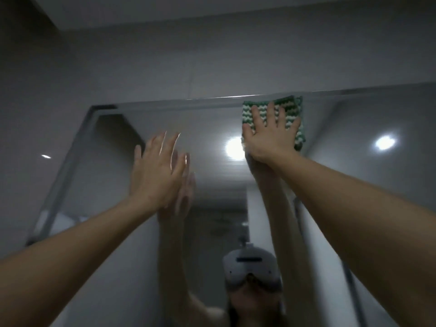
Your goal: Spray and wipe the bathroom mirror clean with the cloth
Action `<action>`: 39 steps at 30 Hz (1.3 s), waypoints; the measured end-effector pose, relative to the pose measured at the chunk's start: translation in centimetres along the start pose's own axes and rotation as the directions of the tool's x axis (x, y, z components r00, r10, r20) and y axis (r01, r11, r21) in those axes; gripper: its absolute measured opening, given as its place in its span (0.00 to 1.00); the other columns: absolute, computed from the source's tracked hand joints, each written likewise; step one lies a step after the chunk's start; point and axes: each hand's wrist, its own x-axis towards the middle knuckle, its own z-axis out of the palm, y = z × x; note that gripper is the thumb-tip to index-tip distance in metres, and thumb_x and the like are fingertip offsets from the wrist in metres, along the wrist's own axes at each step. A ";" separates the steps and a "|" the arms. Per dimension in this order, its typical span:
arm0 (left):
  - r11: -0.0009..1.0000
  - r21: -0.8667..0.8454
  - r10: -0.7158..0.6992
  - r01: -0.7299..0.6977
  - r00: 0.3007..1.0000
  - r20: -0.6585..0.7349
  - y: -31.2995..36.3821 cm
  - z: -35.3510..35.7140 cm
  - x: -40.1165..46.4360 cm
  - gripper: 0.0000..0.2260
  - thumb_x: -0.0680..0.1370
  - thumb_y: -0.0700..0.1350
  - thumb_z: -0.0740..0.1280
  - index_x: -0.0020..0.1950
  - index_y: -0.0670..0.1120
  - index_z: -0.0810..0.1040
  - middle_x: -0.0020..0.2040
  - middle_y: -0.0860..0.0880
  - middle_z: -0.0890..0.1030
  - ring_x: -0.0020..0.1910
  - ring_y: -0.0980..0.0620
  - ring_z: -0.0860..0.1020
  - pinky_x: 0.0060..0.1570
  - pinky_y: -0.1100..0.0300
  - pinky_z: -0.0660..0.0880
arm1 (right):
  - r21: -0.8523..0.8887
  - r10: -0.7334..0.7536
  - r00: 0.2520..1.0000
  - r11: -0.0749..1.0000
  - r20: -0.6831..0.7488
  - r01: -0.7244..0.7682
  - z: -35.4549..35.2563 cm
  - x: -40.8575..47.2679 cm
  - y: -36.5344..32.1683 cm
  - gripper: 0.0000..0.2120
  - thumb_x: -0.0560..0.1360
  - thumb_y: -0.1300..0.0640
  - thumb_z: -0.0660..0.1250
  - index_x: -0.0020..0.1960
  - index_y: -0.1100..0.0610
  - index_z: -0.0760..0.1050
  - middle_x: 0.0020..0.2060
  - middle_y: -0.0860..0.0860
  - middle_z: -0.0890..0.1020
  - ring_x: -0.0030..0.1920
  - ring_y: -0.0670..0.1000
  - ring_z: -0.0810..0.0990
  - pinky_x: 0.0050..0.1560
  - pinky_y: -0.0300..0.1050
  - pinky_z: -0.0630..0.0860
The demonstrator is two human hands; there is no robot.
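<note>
Cloth (289, 114): green-and-white zigzag weave, folded to a pad, flat against the mirror (342, 142) glass, its top edge touching the mirror's upper frame (179, 103). Sits right of the mirror's middle, just above the reflected ceiling lamp (233, 147).

Right hand (271, 135): fingers straight and spread, palm pressing the cloth onto the glass. No pinch, no curl round the fabric; cloth stays put by pressure alone. Heel of the hand overhangs the cloth's lower edge and looks to meet bare glass.

Left hand (158, 171): open, fingers straight and close together, holds nothing. Lies left of and below the cloth, at the glass; its reflection meets it, so probably touching, though blur leaves this uncertain.

Spray bottle: not in view.

Step in hand (judgement): wiping the top band of the mirror under the frame; wetness or streaks on the glass cannot be read in this dim light.

How to do it well (judgement):
- draw the cloth along the frame in one level stroke, then work downward in overlapping bands
- slide the palm up so the whole hand rides on cloth; skin on glass leaves marks
- keep pressure even, else the pad slips or unfolds
- lift the left hand off the mirror, or finish by wiping where it rested

Further out: grey tiled wall (212, 55) above the frame; second lamp glare (384, 142) right of the cloth; headset (251, 270) reflected at the mirror's lower part
</note>
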 end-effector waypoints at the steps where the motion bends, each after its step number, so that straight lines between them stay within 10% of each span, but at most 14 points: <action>1: 0.999 0.014 -0.036 0.036 0.999 0.004 -2.7 -0.2 -0.4 0.24 0.81 0.57 0.48 0.76 0.51 0.56 0.78 0.47 0.55 0.76 0.49 0.51 0.74 0.49 0.44 | -0.002 -0.029 1.000 1.000 -0.001 0.029 0.5 0.4 -2.6 0.27 0.82 0.42 0.42 0.78 0.47 0.40 0.77 0.53 0.40 0.77 0.56 0.39 0.71 0.65 0.35; 17: 0.986 -0.015 -0.167 0.168 0.985 0.031 -28.0 -5.3 -3.6 0.28 0.77 0.58 0.45 0.77 0.53 0.53 0.78 0.50 0.52 0.77 0.50 0.50 0.73 0.49 0.43 | -0.023 -0.292 0.956 0.956 0.019 0.292 4.9 3.1 -32.5 0.27 0.81 0.41 0.41 0.78 0.47 0.43 0.78 0.54 0.42 0.77 0.57 0.42 0.71 0.66 0.35; 28: 0.980 -0.162 -0.107 0.116 0.992 0.065 -25.3 -8.0 -11.8 0.27 0.79 0.55 0.48 0.77 0.50 0.55 0.77 0.46 0.57 0.76 0.50 0.53 0.74 0.46 0.48 | -0.022 -0.570 0.814 0.817 0.116 0.576 8.1 -14.3 -35.2 0.26 0.82 0.43 0.43 0.78 0.47 0.48 0.78 0.52 0.46 0.77 0.55 0.45 0.72 0.64 0.35; 34: 0.969 -0.203 -0.121 0.141 0.986 0.111 -25.8 -11.4 -21.9 0.27 0.79 0.57 0.48 0.77 0.49 0.55 0.77 0.45 0.57 0.76 0.48 0.54 0.73 0.44 0.51 | 0.074 -0.570 0.821 0.820 0.032 0.567 11.1 -28.2 -31.5 0.26 0.78 0.45 0.49 0.72 0.50 0.68 0.71 0.54 0.69 0.70 0.59 0.69 0.72 0.62 0.43; 39: 0.962 -0.141 -0.190 0.235 0.943 0.274 -26.0 -13.0 -30.9 0.28 0.79 0.57 0.47 0.77 0.48 0.55 0.77 0.45 0.55 0.76 0.47 0.53 0.74 0.45 0.49 | 0.114 -0.599 0.736 0.794 0.316 0.598 11.3 -40.1 -29.9 0.26 0.82 0.44 0.43 0.78 0.47 0.43 0.78 0.50 0.50 0.77 0.56 0.49 0.70 0.61 0.28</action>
